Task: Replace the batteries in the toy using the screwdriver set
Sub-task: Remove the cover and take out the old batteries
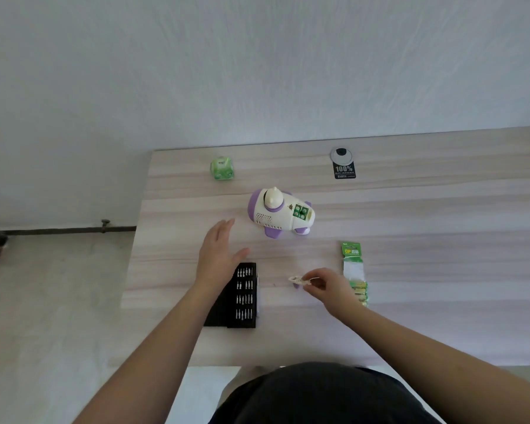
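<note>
The white and purple toy (277, 213) lies on the table with its battery bay open, green batteries (300, 212) showing inside. My left hand (219, 252) hovers flat with straight fingers just left of the toy, above the black screwdriver bit case (244, 296). My right hand (326, 284) pinches a small cream and purple battery cover (297, 280) just above the table, right of the case. A green pack of new batteries (356, 275) lies beside that hand, partly hidden by it.
A green cube-shaped object (222, 168) sits near the table's far left corner. A cable grommet with a black tag (343, 166) is at the far edge. The wooden table (441, 240) ends at my body; a pipe (68, 230) runs along the wall on the left.
</note>
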{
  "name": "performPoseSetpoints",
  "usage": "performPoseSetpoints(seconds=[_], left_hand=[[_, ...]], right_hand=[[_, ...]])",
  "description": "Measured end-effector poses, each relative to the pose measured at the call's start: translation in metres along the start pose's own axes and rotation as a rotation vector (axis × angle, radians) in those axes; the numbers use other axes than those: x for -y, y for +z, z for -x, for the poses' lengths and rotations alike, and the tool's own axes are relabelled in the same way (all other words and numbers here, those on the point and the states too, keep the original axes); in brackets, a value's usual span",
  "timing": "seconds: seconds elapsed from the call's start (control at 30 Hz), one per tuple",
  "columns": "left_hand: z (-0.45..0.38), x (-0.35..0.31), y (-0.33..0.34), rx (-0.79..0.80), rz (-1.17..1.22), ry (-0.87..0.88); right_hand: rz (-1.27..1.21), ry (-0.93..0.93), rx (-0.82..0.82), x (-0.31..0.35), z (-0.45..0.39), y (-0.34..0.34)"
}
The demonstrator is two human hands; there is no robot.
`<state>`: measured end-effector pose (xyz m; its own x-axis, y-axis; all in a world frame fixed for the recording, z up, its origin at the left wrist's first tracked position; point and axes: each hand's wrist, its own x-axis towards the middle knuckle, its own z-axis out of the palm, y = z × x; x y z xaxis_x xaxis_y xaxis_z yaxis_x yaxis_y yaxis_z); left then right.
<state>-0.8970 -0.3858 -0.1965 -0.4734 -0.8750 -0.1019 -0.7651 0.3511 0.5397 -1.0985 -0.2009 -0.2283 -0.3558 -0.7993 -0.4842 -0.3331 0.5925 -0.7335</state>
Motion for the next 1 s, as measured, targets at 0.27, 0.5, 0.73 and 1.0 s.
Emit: performPoseSetpoints(seconds=[0.27,0.5,0.73,1.0], left_hand=[[0.060,0.008,0.034,-0.070,-0.004,0.069],[0.074,-0.010,0.054,0.110,-0.033,0.148],[0.073,-0.011,0.056,0.167,0.002,0.158],[0.055,-0.006,0.043,0.163,0.044,0.206]], right_hand=[[0.161,-0.108,0.071,-0.014,-0.004,0.007],[0.144,-0.118,0.066,-0.013,-0.005,0.008],[0.096,-0.077,0.003,-0.007,0.001,0.008],[-0.076,0.037,-0.195,0.010,0.009,0.002]])
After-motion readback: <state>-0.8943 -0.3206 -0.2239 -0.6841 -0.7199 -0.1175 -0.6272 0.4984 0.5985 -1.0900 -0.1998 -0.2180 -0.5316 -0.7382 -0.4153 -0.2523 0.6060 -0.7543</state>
